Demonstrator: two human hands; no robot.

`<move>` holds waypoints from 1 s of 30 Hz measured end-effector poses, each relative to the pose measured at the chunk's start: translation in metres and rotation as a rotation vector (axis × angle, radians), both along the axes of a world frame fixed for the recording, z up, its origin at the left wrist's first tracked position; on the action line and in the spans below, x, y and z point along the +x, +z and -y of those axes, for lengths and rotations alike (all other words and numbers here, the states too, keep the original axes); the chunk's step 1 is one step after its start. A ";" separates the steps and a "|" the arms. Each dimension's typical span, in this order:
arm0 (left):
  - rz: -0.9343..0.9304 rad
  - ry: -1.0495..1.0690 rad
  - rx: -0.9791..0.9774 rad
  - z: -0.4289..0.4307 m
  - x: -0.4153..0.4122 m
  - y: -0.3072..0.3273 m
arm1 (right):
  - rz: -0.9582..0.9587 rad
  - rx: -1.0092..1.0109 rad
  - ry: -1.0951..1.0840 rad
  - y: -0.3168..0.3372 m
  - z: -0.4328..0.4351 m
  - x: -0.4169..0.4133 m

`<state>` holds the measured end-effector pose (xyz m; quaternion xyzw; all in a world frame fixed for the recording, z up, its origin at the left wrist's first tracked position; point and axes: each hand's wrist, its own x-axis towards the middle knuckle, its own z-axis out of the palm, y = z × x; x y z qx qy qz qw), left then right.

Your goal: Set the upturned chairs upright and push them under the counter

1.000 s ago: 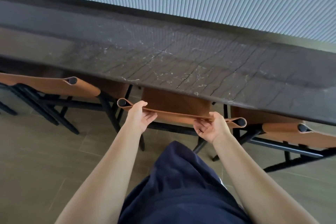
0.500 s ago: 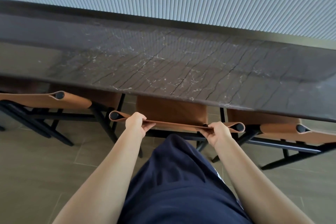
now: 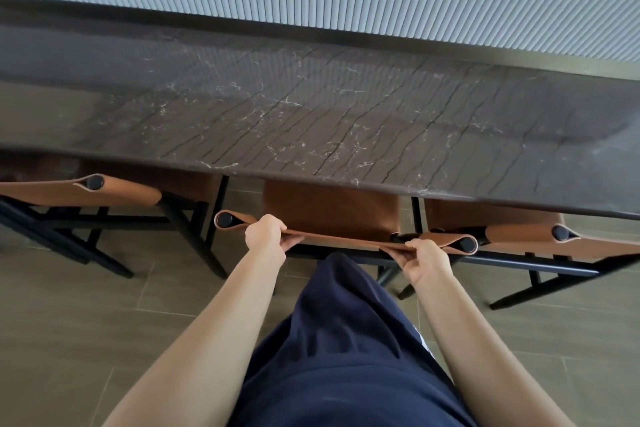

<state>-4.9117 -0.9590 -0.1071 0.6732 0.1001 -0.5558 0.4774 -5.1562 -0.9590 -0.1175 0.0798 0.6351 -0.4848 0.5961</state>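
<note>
Fingers (image 3: 275,225) of left hand (image 3: 265,236) and right hand (image 3: 427,262) curled round its tan leather backrest (image 3: 346,241), holds the middle chair (image 3: 329,208) upright, seat partly under the stone counter (image 3: 311,114), flanked by left chair (image 3: 114,189) and right chair (image 3: 519,236) likewise tucked in, probably leaving only a final nudge.

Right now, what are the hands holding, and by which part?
Both grip the middle chair by its tan leather backrest: left hand near its left end, right hand near the right.
</note>
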 end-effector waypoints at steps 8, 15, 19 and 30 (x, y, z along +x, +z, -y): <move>-0.023 -0.007 -0.040 0.028 -0.007 -0.001 | 0.007 -0.050 0.098 0.012 0.029 -0.015; -0.033 0.008 -0.020 0.040 -0.003 -0.004 | -0.008 -0.058 0.104 0.008 0.042 -0.019; -0.023 0.029 0.008 0.039 -0.003 -0.004 | -0.025 -0.079 0.103 0.008 0.040 -0.018; 0.037 0.116 -0.005 0.016 0.004 -0.008 | 0.001 -0.078 0.106 0.002 0.027 -0.007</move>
